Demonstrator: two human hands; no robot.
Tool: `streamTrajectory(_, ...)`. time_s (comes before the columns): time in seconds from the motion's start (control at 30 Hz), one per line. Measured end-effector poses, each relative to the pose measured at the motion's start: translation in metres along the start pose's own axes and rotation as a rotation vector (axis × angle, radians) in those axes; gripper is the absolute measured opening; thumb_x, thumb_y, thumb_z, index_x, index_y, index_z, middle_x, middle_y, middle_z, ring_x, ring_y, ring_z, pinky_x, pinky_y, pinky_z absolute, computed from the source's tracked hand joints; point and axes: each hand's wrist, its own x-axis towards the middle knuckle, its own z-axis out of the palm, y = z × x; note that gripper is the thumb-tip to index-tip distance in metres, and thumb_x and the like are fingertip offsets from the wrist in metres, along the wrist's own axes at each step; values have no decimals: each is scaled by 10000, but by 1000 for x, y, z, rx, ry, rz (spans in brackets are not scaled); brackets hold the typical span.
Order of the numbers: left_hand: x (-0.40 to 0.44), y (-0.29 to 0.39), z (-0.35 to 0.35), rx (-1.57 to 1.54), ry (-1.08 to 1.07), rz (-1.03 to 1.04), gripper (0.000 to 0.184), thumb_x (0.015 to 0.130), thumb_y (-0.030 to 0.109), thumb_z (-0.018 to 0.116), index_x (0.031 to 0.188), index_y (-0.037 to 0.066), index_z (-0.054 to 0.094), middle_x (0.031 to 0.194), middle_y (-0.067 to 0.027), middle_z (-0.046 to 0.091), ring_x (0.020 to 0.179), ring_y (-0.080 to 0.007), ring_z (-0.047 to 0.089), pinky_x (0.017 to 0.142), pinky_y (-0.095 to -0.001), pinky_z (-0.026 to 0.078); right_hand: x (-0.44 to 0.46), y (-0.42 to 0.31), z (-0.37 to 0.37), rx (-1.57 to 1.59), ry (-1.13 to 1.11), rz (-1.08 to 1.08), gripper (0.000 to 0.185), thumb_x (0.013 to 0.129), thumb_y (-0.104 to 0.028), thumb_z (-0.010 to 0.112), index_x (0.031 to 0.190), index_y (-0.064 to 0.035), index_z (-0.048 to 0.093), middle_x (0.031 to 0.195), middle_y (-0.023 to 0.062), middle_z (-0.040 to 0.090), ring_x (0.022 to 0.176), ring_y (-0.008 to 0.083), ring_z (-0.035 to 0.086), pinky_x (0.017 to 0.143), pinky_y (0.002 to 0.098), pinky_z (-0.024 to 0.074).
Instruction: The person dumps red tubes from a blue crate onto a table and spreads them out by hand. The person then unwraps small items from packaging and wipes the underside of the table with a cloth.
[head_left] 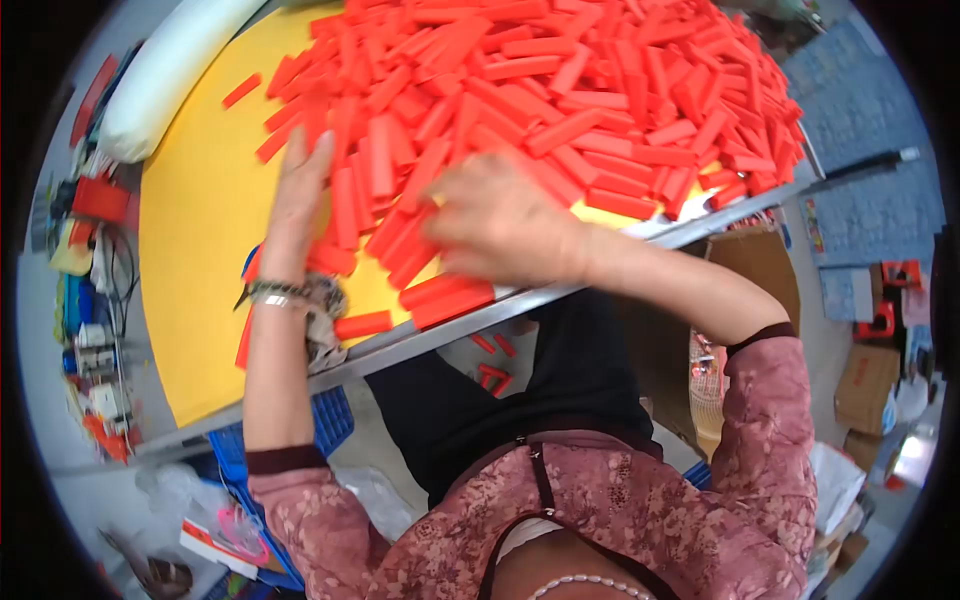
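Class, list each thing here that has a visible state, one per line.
Red pieces: loosely heaped
Yellow surface: partly covered
Left hand: open, fingers extended
Right hand: curled, blurred; hold unclear
White roll: lying flat
Floor pieces: scattered

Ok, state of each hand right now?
Left hand: open, beside bright red, oblong pieces.
Right hand: curled over more of those pieces; blurred, can't tell if it's holding any.
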Motion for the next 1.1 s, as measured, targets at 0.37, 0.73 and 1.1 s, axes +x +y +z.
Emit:
streamTrajectory(0.37, -90, 28, -31, -61, 367, -5, 289, 963, 238, 512, 1160, 27, 509, 916, -33, 575, 851, -123, 574, 739, -244, 467, -9, 3, 32, -52, 25, -154, 156, 802, -253, 601, 944, -195, 631, 1090, 40, 541, 1030, 218, 493, 850, 455, 350)
streamTrajectory(0.73, -182, 6, -23, 14, 415, 136, 296, 936, 176, 568, 1183, 52, 463, 855, -16, 566, 686, -48, 486, 628, -200, 399, -51, 3, 1, -223, 135, 70, 398, 712, -276, 696, 1075, -157, 587, 1251, 95, 477, 1172, 285, 419, 926, 565, 333)
streamTrajectory(1.1, -134, -4, 47, 211, 160, 87, 274, 907, 122, 587, 1159, 39, 517, 904, -3, 566, 727, -76, 504, 653, -216, 412, -92, 57, 0, -418, 208, 204, 477, 780, -392, 656, 1227, -303, 515, 1433, 65, 320, 1325, 376, 274, 944, 700, 292)
